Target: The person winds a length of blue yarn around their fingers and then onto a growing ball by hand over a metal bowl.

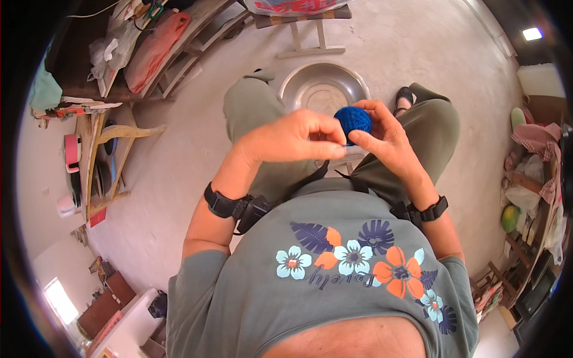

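A small ball of blue yarn (352, 123) is held up in front of my body, above the gap between my knees. My right hand (391, 140) grips it from the right, the thumb at its near side and the fingers behind it. Close against the ball's left side is my left hand (295, 137), its thumb and index finger pinched together. A bit of blue strand shows at those fingertips; most of the strand is hidden. Each wrist wears a black strap.
A wide metal basin (325, 74) stands on the floor beyond my hands. Behind it is a low bench (304, 18) with a bag on it. Wooden shelving with bags (158, 51) fills the upper left, and a cluttered rack (528, 173) lines the right side.
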The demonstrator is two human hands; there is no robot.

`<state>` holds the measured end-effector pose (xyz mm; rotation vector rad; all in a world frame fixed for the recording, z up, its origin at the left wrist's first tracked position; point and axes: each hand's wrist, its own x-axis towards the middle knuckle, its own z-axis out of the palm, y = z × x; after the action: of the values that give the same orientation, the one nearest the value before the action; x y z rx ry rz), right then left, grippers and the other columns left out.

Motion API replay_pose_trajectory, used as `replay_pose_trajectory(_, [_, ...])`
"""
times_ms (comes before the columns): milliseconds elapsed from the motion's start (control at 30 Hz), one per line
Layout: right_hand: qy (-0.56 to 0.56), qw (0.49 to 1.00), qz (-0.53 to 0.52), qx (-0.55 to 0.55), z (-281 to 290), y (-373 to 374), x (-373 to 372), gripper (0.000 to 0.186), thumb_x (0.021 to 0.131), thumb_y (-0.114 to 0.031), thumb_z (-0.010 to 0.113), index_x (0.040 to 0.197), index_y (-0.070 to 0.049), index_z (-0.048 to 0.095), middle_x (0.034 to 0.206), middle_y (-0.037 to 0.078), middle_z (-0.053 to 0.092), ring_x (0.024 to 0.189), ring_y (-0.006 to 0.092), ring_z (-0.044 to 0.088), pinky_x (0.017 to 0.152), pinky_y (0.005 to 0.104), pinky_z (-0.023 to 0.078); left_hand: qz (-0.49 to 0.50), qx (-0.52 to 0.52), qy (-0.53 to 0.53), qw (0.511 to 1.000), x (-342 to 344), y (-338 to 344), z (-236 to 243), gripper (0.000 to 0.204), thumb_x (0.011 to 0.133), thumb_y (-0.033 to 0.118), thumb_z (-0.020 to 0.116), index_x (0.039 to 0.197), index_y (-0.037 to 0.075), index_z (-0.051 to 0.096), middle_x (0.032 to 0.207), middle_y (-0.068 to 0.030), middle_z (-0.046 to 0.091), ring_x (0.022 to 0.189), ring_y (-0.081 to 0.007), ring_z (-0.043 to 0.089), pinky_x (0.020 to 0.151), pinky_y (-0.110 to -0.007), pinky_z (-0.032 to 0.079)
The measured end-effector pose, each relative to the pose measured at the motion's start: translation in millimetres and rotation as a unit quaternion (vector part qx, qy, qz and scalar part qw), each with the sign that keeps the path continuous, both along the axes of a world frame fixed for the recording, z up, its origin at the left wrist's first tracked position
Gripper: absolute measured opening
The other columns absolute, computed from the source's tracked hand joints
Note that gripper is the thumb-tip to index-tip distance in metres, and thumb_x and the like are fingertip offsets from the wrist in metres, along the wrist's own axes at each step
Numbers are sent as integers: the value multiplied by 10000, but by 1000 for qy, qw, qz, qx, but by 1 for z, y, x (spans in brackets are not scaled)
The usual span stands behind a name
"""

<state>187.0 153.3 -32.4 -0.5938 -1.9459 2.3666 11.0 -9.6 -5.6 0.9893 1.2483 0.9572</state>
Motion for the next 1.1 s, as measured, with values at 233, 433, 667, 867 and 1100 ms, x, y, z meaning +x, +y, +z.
replay_pose_trajectory(233, [-34,982,119,-145,22,6,4,530,887,-246,735,1324,-39,518,1174,40,599,1072,120,569,940,288,470,85,64,30,994,-12,12,1,28,874,58,701,870,37,682,833,14,629,805,-66,577,734,-232,470])
replay_pose_trajectory(433, [66,984,66,-150,16,3,5,560,870,-222,740,1341,-40,497,1202,42,582,1098,118,553,959,282,458,194,32,-33,980,-6,4,-23,95,925,119,671,897,31,692,825,11,645,803,-64,591,739,-223,478])
replay_pose_trajectory(667, [45,990,46,-123,14,3,2,585,849,-181,757,1346,-35,485,1169,33,584,1083,110,555,946,275,460,231,26,30,972,-17,-3,-7,166,958,178,639,891,34,687,805,18,636,725,-54,553,684,-220,464])
replay_pose_trajectory(867, [30,990,50,-129,13,3,3,572,849,-175,759,1335,-35,491,1160,25,588,1055,108,568,942,275,463,305,91,18,948,-2,5,12,90,939,117,654,936,44,708,785,34,618,731,-47,546,647,-207,440])
replay_pose_trajectory(1100, [29,988,62,-137,16,2,1,562,845,-182,759,1315,-18,498,1192,45,590,1098,123,565,971,295,460,193,118,41,973,4,7,16,114,890,41,688,996,14,717,861,-3,676,745,-52,574,646,-201,444])
